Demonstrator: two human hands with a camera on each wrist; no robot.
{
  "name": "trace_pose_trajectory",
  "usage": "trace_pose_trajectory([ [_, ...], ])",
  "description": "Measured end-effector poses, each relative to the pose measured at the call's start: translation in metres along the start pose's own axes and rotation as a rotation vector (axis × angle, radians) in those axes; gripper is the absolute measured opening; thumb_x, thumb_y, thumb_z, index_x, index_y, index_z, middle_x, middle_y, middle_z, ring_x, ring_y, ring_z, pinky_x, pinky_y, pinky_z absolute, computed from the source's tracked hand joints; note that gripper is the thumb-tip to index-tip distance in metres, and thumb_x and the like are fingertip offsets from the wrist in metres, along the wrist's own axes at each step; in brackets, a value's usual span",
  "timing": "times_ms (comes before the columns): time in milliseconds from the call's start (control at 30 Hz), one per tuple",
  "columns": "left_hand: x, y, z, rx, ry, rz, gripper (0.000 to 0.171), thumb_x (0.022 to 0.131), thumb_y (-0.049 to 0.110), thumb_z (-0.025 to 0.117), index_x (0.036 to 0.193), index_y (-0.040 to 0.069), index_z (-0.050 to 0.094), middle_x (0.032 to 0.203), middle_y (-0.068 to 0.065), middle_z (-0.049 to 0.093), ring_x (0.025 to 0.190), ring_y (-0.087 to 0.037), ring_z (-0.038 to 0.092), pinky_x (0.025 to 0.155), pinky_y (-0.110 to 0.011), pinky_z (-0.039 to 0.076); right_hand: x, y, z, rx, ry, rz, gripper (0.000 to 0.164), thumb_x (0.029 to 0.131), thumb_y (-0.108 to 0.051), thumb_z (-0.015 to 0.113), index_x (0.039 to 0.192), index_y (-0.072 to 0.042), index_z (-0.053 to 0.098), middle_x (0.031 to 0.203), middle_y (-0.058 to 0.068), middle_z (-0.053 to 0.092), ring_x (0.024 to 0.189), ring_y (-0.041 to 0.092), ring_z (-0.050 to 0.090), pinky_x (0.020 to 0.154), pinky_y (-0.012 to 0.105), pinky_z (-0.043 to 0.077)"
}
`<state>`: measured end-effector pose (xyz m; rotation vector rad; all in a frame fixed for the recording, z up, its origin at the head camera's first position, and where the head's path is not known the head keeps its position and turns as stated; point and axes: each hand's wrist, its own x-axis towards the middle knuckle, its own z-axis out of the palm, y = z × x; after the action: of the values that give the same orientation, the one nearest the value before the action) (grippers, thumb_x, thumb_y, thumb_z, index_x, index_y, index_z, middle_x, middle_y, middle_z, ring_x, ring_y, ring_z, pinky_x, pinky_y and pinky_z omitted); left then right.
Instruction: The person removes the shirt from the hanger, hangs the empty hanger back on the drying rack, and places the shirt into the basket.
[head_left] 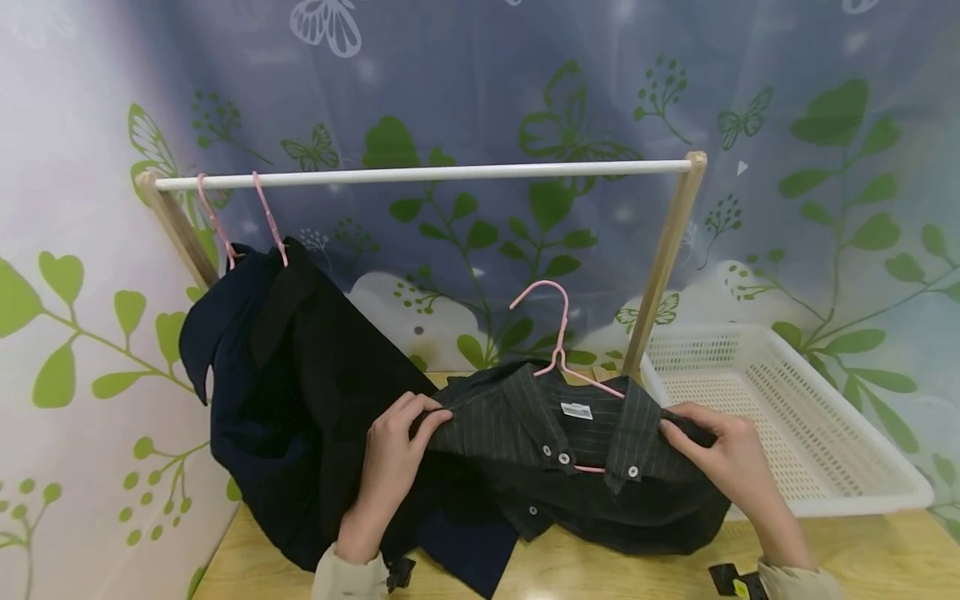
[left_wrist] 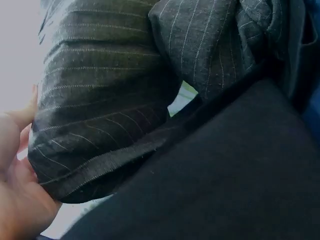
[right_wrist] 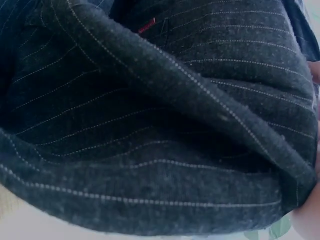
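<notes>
A dark pinstriped shirt (head_left: 495,425) with white buttons is held up above the table by both hands. Inside its collar sits a pink hanger (head_left: 561,333), its hook sticking up free of the rail. My left hand (head_left: 393,454) pinches one shoulder of the shirt between thumb and fingers. At the opposite shoulder my right hand (head_left: 723,450) pinches the cloth in the same manner. In the left wrist view the striped fabric (left_wrist: 100,85) hangs beside the fingers; the right wrist view is filled by folds of striped cloth (right_wrist: 150,125), with fingers at its right edge.
A white rail (head_left: 450,173) on wooden posts (head_left: 663,258) spans the back. Two dark garments (head_left: 255,400) hang from pink hangers (head_left: 270,217) at its left end, close to my left hand. A white plastic basket (head_left: 847,417) stands at right on the wooden table (head_left: 600,575).
</notes>
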<state>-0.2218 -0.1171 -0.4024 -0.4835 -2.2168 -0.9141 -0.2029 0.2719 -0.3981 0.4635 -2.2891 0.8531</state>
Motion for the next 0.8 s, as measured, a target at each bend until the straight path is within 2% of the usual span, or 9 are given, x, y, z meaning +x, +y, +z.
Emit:
trace_pose_trajectory([
  [100, -0.001, -0.002, -0.001, -0.005, 0.001, -0.009, 0.011, 0.085, 0.033, 0.063, 0.08, 0.024, 0.064, 0.073, 0.012, 0.053, 0.056, -0.002, 0.042, 0.052, -0.02, 0.035, 0.002, 0.0, 0.001, -0.038, 0.011, -0.02, 0.017, 0.075, -0.011, 0.075, 0.09, -0.02, 0.071, 0.082, -0.001, 0.071, 0.073, -0.004, 0.061, 0.063, 0.007, 0.043],
  [267, -0.001, -0.007, -0.004, -0.005, 0.011, -0.024, 0.015, 0.088, 0.03, 0.061, 0.075, 0.022, 0.063, 0.071, 0.011, 0.056, 0.059, -0.002, 0.049, 0.055, -0.022, 0.04, 0.004, -0.001, 0.0, -0.088, 0.039, -0.058, 0.019, 0.073, -0.011, 0.077, 0.089, -0.019, 0.072, 0.082, -0.002, 0.071, 0.07, 0.003, 0.063, 0.063, 0.007, 0.043],
  [433, 0.0, -0.012, -0.008, -0.032, -0.012, 0.016, 0.01, 0.088, 0.024, 0.061, 0.08, 0.02, 0.063, 0.077, 0.009, 0.06, 0.068, -0.005, 0.054, 0.06, -0.025, 0.043, 0.006, -0.001, 0.002, -0.081, 0.067, -0.058, 0.018, 0.072, -0.009, 0.077, 0.088, -0.017, 0.072, 0.08, 0.0, 0.071, 0.073, -0.004, 0.06, 0.065, 0.007, 0.043],
  [600, -0.001, -0.013, -0.008, -0.075, -0.052, 0.071, 0.008, 0.089, 0.02, 0.06, 0.084, 0.022, 0.065, 0.077, 0.01, 0.062, 0.06, -0.002, 0.049, 0.057, -0.02, 0.04, 0.004, 0.001, 0.002, -0.051, 0.082, -0.048, 0.02, 0.07, -0.008, 0.078, 0.087, -0.016, 0.073, 0.08, 0.001, 0.071, 0.079, -0.019, 0.052, 0.068, 0.004, 0.042],
  [700, -0.001, -0.013, -0.007, -0.095, -0.087, 0.095, 0.008, 0.089, 0.02, 0.06, 0.083, 0.023, 0.065, 0.073, 0.012, 0.061, 0.053, 0.0, 0.042, 0.053, -0.017, 0.037, 0.003, 0.003, 0.003, -0.053, 0.077, -0.052, 0.021, 0.069, -0.009, 0.079, 0.088, -0.017, 0.074, 0.08, 0.001, 0.071, 0.077, -0.016, 0.055, 0.066, 0.006, 0.042],
  [800, -0.003, -0.013, -0.007, -0.098, -0.117, 0.123, 0.008, 0.087, 0.019, 0.062, 0.082, 0.023, 0.064, 0.07, 0.013, 0.059, 0.05, 0.001, 0.038, 0.052, -0.015, 0.035, 0.001, 0.004, 0.004, -0.056, 0.059, -0.033, 0.02, 0.07, -0.013, 0.079, 0.089, -0.018, 0.074, 0.082, 0.002, 0.072, 0.076, -0.006, 0.06, 0.068, 0.005, 0.042],
])
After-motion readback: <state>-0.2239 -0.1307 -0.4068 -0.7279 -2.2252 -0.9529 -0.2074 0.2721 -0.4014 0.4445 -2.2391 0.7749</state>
